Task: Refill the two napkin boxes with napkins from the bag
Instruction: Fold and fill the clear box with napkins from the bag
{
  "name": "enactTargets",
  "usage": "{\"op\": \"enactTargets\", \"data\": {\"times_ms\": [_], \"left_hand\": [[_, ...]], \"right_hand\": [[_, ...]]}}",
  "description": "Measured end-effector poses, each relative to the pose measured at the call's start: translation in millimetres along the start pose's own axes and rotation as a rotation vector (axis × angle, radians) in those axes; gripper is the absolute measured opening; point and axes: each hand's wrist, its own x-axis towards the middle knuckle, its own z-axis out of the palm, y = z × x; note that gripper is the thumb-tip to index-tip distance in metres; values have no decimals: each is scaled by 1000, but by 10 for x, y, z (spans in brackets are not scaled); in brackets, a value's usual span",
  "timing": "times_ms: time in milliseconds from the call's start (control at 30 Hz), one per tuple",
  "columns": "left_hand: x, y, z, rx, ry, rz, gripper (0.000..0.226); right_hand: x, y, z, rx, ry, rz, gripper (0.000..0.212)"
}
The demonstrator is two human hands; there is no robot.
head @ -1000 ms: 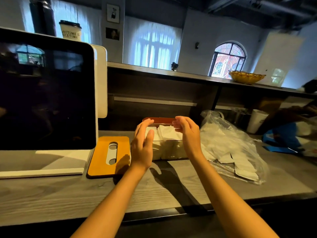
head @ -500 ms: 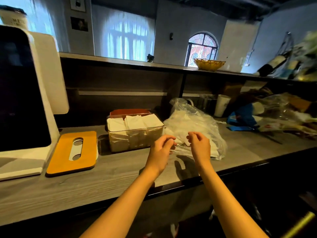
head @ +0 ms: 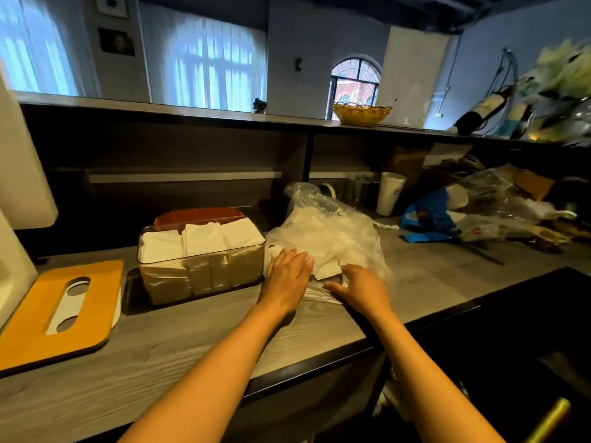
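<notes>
Counter (head: 179, 343) of grey wood carries one clear plastic bag (head: 332, 231) of white napkins at 1 o'clock and one clear napkin box (head: 201, 273), filled, at 11 o'clock, with one orange lid (head: 57, 311) at 9 o'clock. Two hands: left hand (head: 287, 276) lies flat on the bag, fingers straight; right hand (head: 361, 287) presses its near edge, grasp unclear.
</notes>
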Motion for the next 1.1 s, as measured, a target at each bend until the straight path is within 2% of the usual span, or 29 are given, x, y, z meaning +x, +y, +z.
{"op": "enactTargets", "data": {"times_ms": [100, 167, 200, 267, 400, 467, 533, 633, 700, 767, 867, 967, 1100], "left_hand": [[31, -45, 34, -54, -32, -48, 51], [14, -28, 5, -145, -18, -82, 51], [-1, -14, -17, -181, -11, -87, 51], [-50, 14, -47, -210, -4, -77, 50], [-70, 3, -63, -241, -11, -69, 47], [-71, 11, -57, -251, 76, 1, 43], [-77, 33, -50, -317, 198, 92, 47], [-72, 51, -55, -669, 209, 80, 53], [-56, 46, -76, -906, 130, -17, 55], [-65, 54, -110, -1064, 73, -124, 53], [-74, 69, -111, -988, 80, -170, 29], [-44, 34, -53, -824, 111, -178, 40], [4, 28, -7, -848, 143, -233, 38]], "right_hand": [[31, 49, 43, 17, 61, -16, 27], [6, 31, 34, 148, 76, -26, 7], [-11, 19, 29, 258, 78, -32, 7], [-89, -38, -35, 484, 80, 0, 21], [-131, -24, -155, 644, 280, -37, 23], [-173, -94, -244, 760, 316, -51, 24], [-216, -246, -370, 983, 227, -14, 12], [-178, -480, -484, 1264, 19, 104, 13], [-102, -616, -511, 1290, -78, 190, 17], [-27, -712, -489, 1249, -86, 277, 19], [10, -797, -407, 1253, -69, 358, 31], [-64, -782, -277, 1418, -51, 428, 24], [-142, -663, -171, 1473, -50, 338, 20]]}}
